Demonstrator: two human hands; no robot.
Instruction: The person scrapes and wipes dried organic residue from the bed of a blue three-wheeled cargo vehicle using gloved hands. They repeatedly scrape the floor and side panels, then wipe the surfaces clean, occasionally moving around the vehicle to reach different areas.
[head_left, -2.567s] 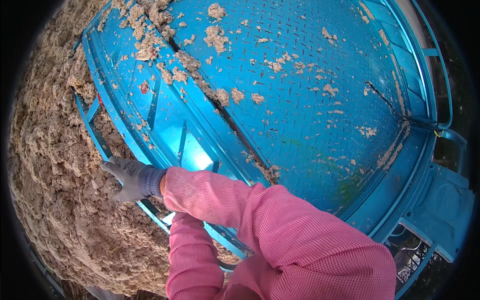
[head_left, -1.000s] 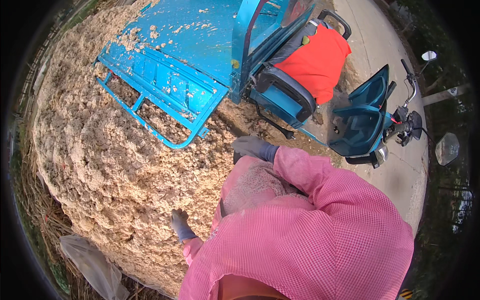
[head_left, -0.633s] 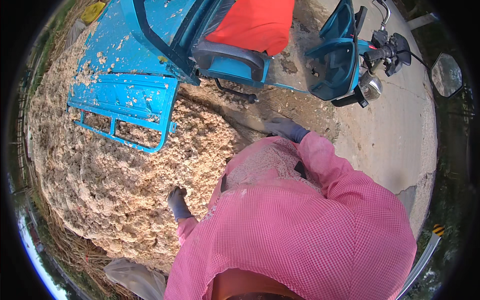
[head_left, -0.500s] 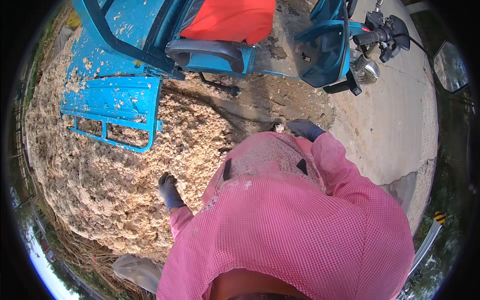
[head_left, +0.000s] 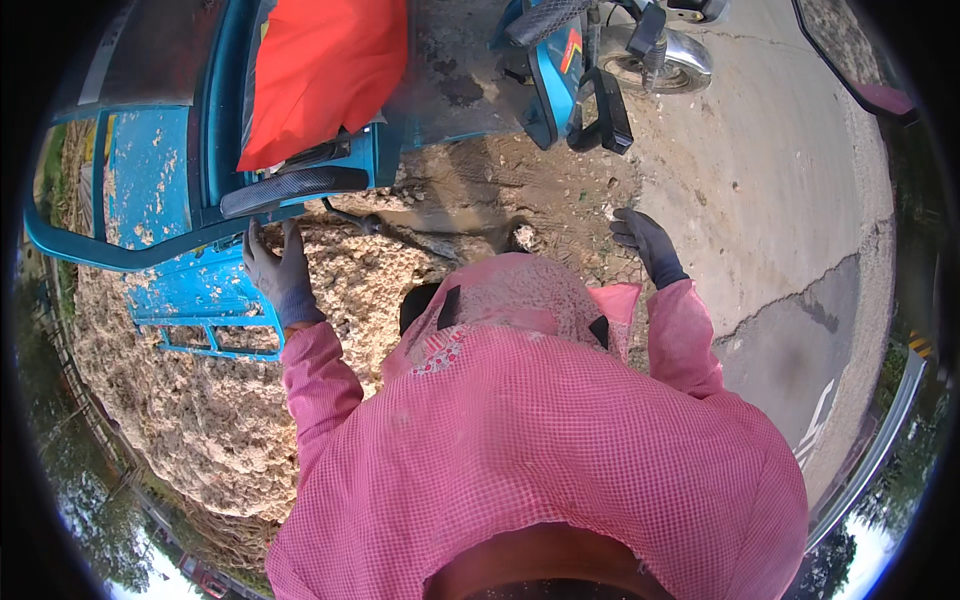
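My left hand (head_left: 276, 272), in a grey glove, is raised with its fingers spread. Its fingertips reach the blue rail (head_left: 150, 256) of a cargo tricycle, just below a black armrest (head_left: 292, 186); whether they touch, I cannot tell. Behind that hand is the blue side panel (head_left: 200, 290), sprinkled with pale crumbs. My right hand (head_left: 650, 246), gloved alike, hangs out to the right above the ground, fingers stretched and nothing in them. A red cloth (head_left: 325, 75) covers the tricycle's seat.
A big heap of pale, crumbly material (head_left: 190, 410) spreads on the left, around the tricycle's panel. The handlebar grip (head_left: 548, 20) and front wheel (head_left: 690, 65) are ahead. Cracked concrete (head_left: 760, 200) runs along the right, with a mirror (head_left: 850, 50) at the upper right.
I have come closer to the tricycle, which now sits further left in view. My left hand has risen from over the heap to the rail, its fingers spreading. My right hand has swung outward.
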